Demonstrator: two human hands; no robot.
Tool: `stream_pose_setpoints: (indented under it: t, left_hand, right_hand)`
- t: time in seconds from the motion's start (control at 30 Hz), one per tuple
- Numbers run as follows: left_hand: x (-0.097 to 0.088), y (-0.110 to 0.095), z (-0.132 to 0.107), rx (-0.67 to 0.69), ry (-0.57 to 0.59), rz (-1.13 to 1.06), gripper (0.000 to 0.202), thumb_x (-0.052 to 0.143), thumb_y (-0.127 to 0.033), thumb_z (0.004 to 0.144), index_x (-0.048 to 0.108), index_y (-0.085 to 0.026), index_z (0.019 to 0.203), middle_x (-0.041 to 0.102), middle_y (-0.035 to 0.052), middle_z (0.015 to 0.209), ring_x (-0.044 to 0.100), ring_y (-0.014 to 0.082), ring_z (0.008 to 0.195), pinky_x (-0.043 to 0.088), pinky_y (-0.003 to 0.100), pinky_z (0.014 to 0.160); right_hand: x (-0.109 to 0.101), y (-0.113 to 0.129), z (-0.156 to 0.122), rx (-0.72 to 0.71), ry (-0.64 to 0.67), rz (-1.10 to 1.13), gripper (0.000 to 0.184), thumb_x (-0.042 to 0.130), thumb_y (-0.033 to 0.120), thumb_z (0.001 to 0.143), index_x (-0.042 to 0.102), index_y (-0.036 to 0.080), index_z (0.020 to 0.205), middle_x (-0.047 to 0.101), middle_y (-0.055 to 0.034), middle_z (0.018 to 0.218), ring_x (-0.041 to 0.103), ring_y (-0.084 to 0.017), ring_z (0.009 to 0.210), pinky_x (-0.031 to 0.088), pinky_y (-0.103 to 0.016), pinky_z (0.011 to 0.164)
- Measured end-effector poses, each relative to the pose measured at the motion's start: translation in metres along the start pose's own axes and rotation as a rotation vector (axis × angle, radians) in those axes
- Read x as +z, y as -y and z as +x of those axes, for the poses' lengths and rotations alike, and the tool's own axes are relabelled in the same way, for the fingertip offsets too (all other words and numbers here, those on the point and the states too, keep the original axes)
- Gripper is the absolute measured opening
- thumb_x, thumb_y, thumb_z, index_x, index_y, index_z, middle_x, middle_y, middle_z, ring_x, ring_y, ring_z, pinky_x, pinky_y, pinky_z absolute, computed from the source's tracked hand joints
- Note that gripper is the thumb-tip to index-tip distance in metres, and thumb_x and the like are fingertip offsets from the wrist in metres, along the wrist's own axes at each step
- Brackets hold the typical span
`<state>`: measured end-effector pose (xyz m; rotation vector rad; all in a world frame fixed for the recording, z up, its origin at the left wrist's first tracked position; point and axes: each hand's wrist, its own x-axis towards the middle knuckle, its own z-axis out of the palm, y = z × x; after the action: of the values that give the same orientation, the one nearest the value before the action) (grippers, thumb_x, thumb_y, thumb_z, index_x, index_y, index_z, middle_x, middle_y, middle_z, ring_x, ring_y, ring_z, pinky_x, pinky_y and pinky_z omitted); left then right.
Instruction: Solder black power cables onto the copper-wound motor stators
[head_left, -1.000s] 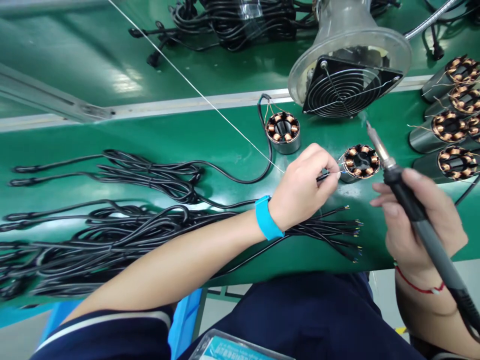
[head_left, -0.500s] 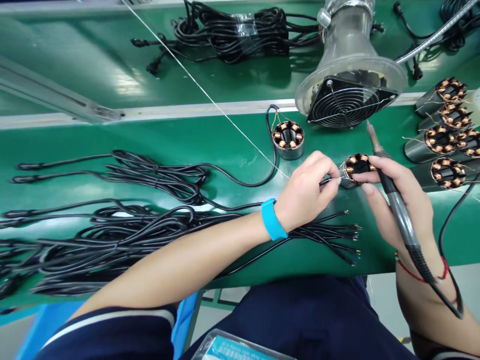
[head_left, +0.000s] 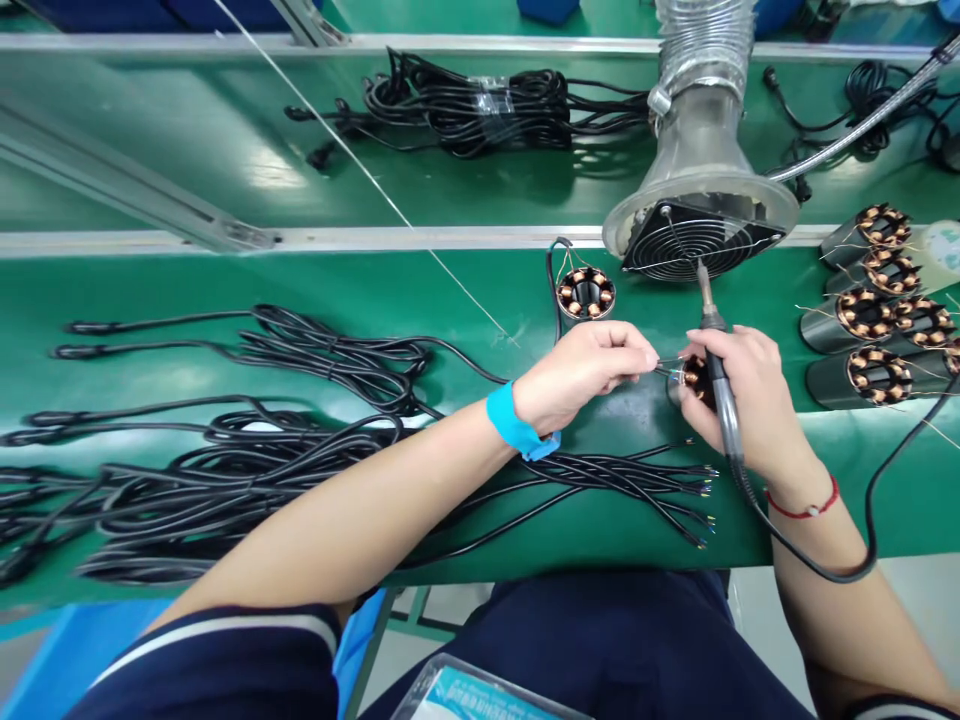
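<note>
Our left hand (head_left: 581, 368) holds thin wires (head_left: 666, 371) pinched between its fingers, beside a copper-wound stator (head_left: 694, 377) that stands on the green surface (head_left: 420, 290). Our right hand (head_left: 763, 410) wraps its fingers around a soldering iron (head_left: 724, 400), the tip raised before the fan (head_left: 679, 245); whether the thumb touches the stator, we cannot tell. We see a badge (head_left: 480, 695) with print too small to read; at right, metal cylinders (head_left: 831, 385) hold copper windings (head_left: 879, 376).

Copper-wound cores (head_left: 862, 378), black cables (head_left: 225, 485) and a fan-fitted hood (head_left: 701, 150) are marking this green bench (head_left: 375, 285) as an assembly workshop's.
</note>
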<state>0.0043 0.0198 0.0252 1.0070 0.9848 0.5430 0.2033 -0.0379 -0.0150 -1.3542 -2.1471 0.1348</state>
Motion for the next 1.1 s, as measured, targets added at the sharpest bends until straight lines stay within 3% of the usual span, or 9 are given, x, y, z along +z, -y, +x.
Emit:
stream_pose_setpoints:
  t: [0.1, 0.17, 0.33, 0.53, 0.63, 0.9, 0.97, 1.1]
  left_hand:
    - [-0.001, 0.0, -0.001, -0.025, -0.014, -0.006, 0.012, 0.067, -0.015, 0.068, 0.058, -0.014, 0.061, 0.046, -0.0057, 0.052, 0.031, 0.0032, 0.046, 0.02, 0.019, 0.045]
    - [0.001, 0.002, 0.0, -0.027, -0.007, 0.016, 0.011, 0.07, -0.014, 0.067, 0.06, -0.014, 0.061, 0.049, -0.0053, 0.052, 0.034, 0.004, 0.048, 0.025, 0.019, 0.047]
    - [0.004, 0.008, 0.002, -0.008, 0.006, 0.055, 0.015, 0.076, -0.019, 0.067, 0.063, -0.013, 0.063, 0.055, -0.0042, 0.058, 0.045, 0.0065, 0.057, 0.036, 0.021, 0.058]
    - [-0.007, -0.002, 0.0, -0.032, 0.123, 0.182, 0.011, 0.069, -0.015, 0.073, 0.061, -0.013, 0.066, 0.05, -0.0065, 0.057, 0.041, 0.0053, 0.054, 0.034, 0.02, 0.056]
    - [-0.008, -0.001, 0.0, -0.009, 0.117, 0.22, 0.008, 0.068, -0.013, 0.073, 0.063, -0.012, 0.067, 0.057, -0.0047, 0.062, 0.046, 0.0059, 0.058, 0.037, 0.02, 0.06]
    - [0.004, 0.015, 0.001, -0.025, 0.099, 0.077, 0.011, 0.075, -0.018, 0.07, 0.066, -0.012, 0.066, 0.064, -0.0017, 0.066, 0.053, 0.0072, 0.063, 0.043, 0.021, 0.068]
    - [0.003, 0.012, -0.001, -0.045, 0.108, 0.076, 0.013, 0.074, -0.019, 0.072, 0.066, -0.012, 0.065, 0.059, -0.0035, 0.06, 0.048, 0.0056, 0.057, 0.04, 0.019, 0.06]
    - [-0.004, 0.001, -0.004, -0.1, 0.168, 0.063, 0.021, 0.064, -0.024, 0.082, 0.064, -0.013, 0.065, 0.039, -0.0079, 0.047, 0.027, 0.0027, 0.042, 0.02, 0.017, 0.042]
  right_hand:
    - [-0.001, 0.003, -0.005, -0.016, -0.007, 0.026, 0.058, 0.068, 0.047, 0.083, 0.045, 0.024, 0.132, 0.068, -0.0063, 0.102, 0.059, -0.027, 0.097, 0.042, -0.052, 0.101]
    - [-0.002, 0.004, -0.008, -0.02, -0.032, 0.055, 0.057, 0.065, 0.049, 0.086, 0.044, 0.024, 0.132, 0.068, -0.0073, 0.104, 0.059, -0.027, 0.098, 0.044, -0.051, 0.098]
    - [-0.002, 0.007, -0.009, -0.025, -0.098, 0.088, 0.048, 0.058, 0.04, 0.09, 0.042, 0.026, 0.133, 0.069, -0.0069, 0.104, 0.06, -0.026, 0.096, 0.046, -0.048, 0.09]
    - [0.0, 0.011, -0.009, -0.036, -0.088, 0.087, 0.049, 0.057, 0.036, 0.09, 0.041, 0.026, 0.136, 0.068, -0.0069, 0.102, 0.06, -0.026, 0.094, 0.046, -0.046, 0.087]
    - [-0.002, 0.011, -0.01, -0.034, -0.102, 0.086, 0.049, 0.057, 0.034, 0.09, 0.041, 0.026, 0.135, 0.068, -0.0065, 0.102, 0.061, -0.026, 0.092, 0.046, -0.045, 0.085]
    - [0.0, 0.019, -0.007, -0.088, -0.117, 0.123, 0.054, 0.059, 0.029, 0.088, 0.039, 0.026, 0.138, 0.067, -0.0056, 0.096, 0.058, -0.024, 0.085, 0.048, -0.042, 0.077]
    - [0.002, 0.021, -0.006, -0.086, -0.135, 0.089, 0.053, 0.058, 0.027, 0.089, 0.038, 0.026, 0.139, 0.067, -0.0051, 0.095, 0.06, -0.023, 0.083, 0.049, -0.04, 0.074]
    - [0.006, 0.025, -0.007, -0.046, -0.224, 0.071, 0.052, 0.059, 0.018, 0.089, 0.041, 0.028, 0.136, 0.07, -0.0032, 0.096, 0.064, -0.021, 0.082, 0.053, -0.04, 0.077]
